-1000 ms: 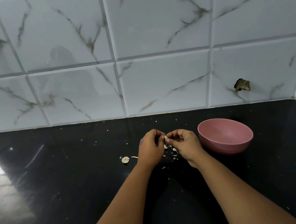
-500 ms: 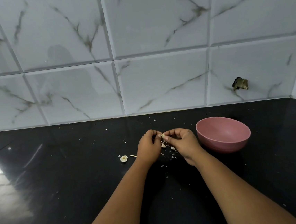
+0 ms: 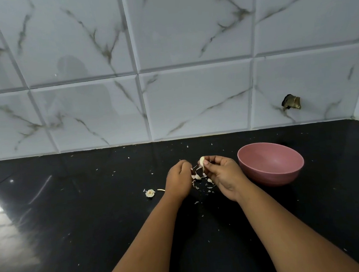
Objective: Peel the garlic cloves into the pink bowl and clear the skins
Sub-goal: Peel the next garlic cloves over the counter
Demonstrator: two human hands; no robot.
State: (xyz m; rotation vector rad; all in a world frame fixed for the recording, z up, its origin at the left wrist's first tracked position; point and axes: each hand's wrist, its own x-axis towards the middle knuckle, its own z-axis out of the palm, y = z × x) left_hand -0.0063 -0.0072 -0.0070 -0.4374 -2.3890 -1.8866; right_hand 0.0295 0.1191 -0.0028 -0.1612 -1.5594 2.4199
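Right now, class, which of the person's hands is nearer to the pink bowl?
The right. The right hand, holding a garlic clove, is just left of the pink bowl; the left hand is farther left, beyond it.

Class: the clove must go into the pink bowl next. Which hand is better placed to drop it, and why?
The right hand: it already pinches the garlic clove and sits beside the pink bowl; the left hand is farther away.
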